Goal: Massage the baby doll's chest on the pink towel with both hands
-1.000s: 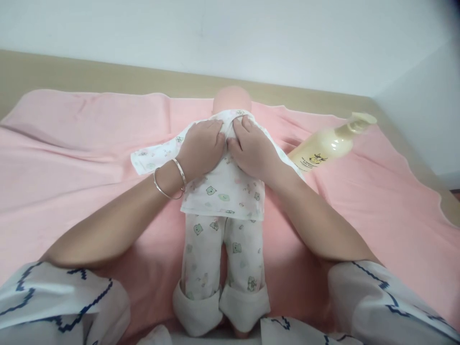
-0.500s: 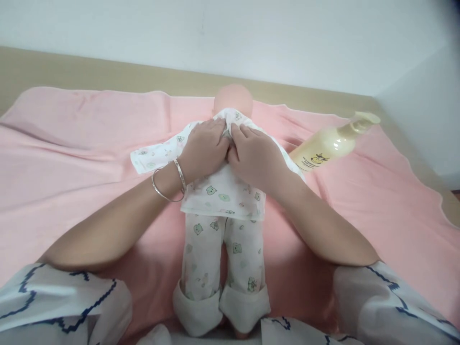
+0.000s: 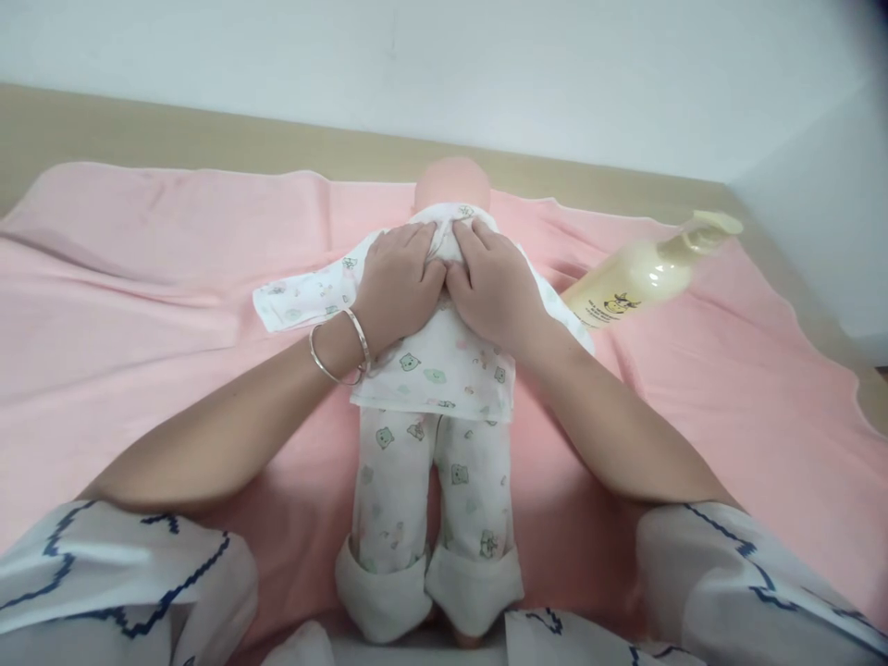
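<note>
A baby doll (image 3: 431, 435) lies face down on a pink blanket (image 3: 139, 296), its bare head (image 3: 450, 185) pointing away from me. It wears a white top and trousers printed with small bears. My left hand (image 3: 399, 287), with two silver bangles at the wrist, lies flat on the doll's upper back. My right hand (image 3: 494, 291) rests beside it, thumbs touching. The fingers of both hands are stretched out towards the collar, pressing on the cloth without gripping it.
A cream pump bottle (image 3: 645, 273) lies tilted on the blanket to the right of the doll. A wooden edge (image 3: 208, 143) runs along the white wall behind. My white sleeves with blue zigzag trim fill the bottom corners.
Both hands have shifted slightly up the doll's back towards the collar and pressed closer together. The doll and the bottle stay where they were.
</note>
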Available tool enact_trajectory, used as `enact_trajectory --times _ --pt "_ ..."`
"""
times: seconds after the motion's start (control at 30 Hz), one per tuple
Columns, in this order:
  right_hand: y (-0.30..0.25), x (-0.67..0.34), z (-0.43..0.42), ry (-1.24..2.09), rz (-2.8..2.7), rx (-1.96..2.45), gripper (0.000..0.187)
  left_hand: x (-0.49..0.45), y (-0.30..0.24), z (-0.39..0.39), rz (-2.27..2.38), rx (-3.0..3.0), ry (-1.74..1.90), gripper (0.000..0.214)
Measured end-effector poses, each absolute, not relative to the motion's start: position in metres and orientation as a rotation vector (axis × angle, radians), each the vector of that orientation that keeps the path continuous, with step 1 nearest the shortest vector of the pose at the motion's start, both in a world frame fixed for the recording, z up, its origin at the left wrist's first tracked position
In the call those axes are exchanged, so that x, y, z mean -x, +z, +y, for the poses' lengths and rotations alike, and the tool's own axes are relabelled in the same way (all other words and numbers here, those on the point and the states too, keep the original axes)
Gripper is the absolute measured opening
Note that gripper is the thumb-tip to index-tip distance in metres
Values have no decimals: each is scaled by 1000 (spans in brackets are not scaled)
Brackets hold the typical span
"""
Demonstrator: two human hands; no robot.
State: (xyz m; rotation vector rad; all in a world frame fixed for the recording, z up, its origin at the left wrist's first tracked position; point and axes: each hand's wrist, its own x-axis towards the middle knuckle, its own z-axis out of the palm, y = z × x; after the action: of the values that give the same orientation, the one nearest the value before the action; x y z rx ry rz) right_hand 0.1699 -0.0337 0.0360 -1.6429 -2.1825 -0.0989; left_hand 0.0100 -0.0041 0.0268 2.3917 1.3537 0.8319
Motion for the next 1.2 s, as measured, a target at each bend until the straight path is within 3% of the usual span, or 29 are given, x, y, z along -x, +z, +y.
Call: enact_trajectory --times 0.3,0.83,1.2 --pt "28 -170 -32 -87 -2168 1684 55 -11 20 -3 1370 -2373 862 41" --pt "37 -166 -38 -146 -2204 1690 48 -13 37 -26 1447 -2508 751 46" --pt "44 -160 -46 -145 -2224 1750 49 -5 50 1 1322 -2384 654 16"
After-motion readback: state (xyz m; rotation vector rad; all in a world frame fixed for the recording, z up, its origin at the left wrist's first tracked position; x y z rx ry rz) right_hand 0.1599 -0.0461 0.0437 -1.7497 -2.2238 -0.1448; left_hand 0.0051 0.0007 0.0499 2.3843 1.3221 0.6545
